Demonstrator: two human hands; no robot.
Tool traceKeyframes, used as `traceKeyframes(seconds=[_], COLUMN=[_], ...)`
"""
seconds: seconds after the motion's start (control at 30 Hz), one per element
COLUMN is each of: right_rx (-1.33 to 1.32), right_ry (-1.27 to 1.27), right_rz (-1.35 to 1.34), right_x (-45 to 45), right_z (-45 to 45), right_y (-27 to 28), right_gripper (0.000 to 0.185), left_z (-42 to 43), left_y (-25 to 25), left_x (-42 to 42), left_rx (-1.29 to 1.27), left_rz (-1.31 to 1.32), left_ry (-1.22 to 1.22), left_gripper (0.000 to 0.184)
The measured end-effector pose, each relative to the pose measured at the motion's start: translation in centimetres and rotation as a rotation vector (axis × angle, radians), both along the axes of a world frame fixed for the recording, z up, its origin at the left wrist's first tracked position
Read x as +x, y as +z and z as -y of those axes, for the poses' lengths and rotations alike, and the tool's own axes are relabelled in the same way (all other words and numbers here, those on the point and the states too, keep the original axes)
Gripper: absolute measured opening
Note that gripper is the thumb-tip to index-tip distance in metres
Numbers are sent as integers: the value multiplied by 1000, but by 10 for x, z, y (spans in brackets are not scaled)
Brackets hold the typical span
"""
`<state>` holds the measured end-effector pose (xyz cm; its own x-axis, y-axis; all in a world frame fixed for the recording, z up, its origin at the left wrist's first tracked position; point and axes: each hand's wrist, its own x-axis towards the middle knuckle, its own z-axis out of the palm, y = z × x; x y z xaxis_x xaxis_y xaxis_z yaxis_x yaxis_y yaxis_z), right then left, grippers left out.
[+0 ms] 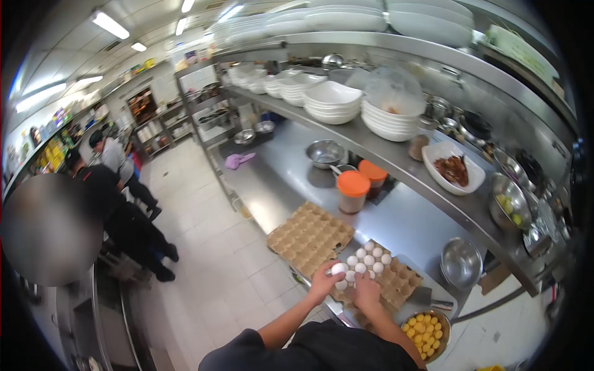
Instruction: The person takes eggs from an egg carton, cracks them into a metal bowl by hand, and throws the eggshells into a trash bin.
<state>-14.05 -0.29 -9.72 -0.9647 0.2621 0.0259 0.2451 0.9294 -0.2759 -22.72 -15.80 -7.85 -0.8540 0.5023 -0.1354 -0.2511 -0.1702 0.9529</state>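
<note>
My left hand (323,283) is closed around a white egg (338,269), lifted a little over the egg tray's near left side. My right hand (366,292) reaches into the same tray, its fingers bent down at an egg among the others; its fingertips are partly hidden. White eggs (369,260) fill part of that cardboard egg tray (399,281), and its right-hand cups hold none. Left of it lies a second cardboard tray (312,235) with bare cups. Near my right forearm, a metal bowl (448,337) holds many yellow yolks.
A cleaver-like blade (417,298) lies beside the tray. Orange-lidded tubs (353,191) and metal bowls (461,263) stand on the steel counter (272,167). Overhead, a shelf (383,145) carries stacked white bowls (333,102). Two people (124,210) stand across the aisle at left.
</note>
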Motion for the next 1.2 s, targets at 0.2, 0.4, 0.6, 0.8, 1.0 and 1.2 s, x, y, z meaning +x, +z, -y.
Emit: traceKeyframes(seconds=[0.2, 0.4, 0.6, 0.8, 1.0, 1.2], right_rx=[-661, -858, 308, -697, -1368, -762], right_ry=[-328, -485, -427, -808, -927, -783], right_rz=[-473, -1260, -1134, -1222, -1214, -805], right_x=[51, 181, 256, 266, 291, 274], right_z=[-30, -45, -37, -35, -62, -65], right_y=[24, 153, 141, 106, 94, 78], right_gripper=[43, 48, 44, 37, 28, 30], left_z=[-38, -125, -174, -182, -182, -178], left_y=[22, 41, 80, 73, 69, 38], left_x=[0, 99, 180, 203, 193, 193], left_rx=[349, 142, 136, 128, 95, 110], left_rz=[268, -30, -72, 19, -43, -390], left_ry=[-243, -769, -1086, -1205, -1169, -1011], left_gripper=[46, 54, 57, 60, 51, 41])
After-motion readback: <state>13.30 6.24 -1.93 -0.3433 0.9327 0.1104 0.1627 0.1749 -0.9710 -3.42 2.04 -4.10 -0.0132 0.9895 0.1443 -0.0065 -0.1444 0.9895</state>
